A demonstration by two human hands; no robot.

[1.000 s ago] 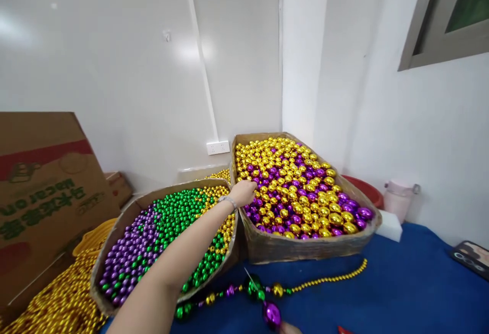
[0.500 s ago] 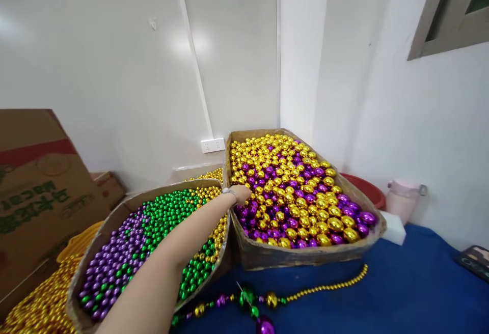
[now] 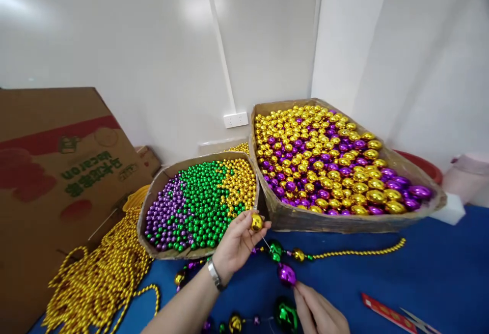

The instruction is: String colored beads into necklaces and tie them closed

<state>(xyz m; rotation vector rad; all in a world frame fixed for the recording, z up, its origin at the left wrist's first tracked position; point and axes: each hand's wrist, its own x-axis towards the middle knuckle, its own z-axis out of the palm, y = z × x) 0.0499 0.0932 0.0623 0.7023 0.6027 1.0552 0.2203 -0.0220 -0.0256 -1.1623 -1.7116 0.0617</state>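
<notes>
My left hand (image 3: 235, 242), with a metal band at the wrist, pinches a shiny gold bead (image 3: 256, 222) between thumb and fingers, in front of the two bead boxes. At the lower middle my right hand (image 3: 321, 311) has its fingertips closed on the lower end of a large purple bead (image 3: 286, 274). That bead hangs together with a green bead (image 3: 275, 250) on a beaded strand. From the green bead a thin pale wire or thread (image 3: 266, 243) points up towards my left hand. A big dark green bead (image 3: 286, 315) lies left of my right hand.
A box of green, purple and gold beads (image 3: 151, 199) stands left of a larger box of gold and purple beads (image 3: 305, 222). Gold bead strands (image 3: 99, 273) pile beside a printed carton (image 3: 76, 161). Scissors (image 3: 420, 321) and a red strip (image 3: 387, 313) lie at the right on blue cloth.
My left hand has come back from the large box towards me, now with a gold bead in it. My right hand has come into view at the purple bead. The view has tilted down.
</notes>
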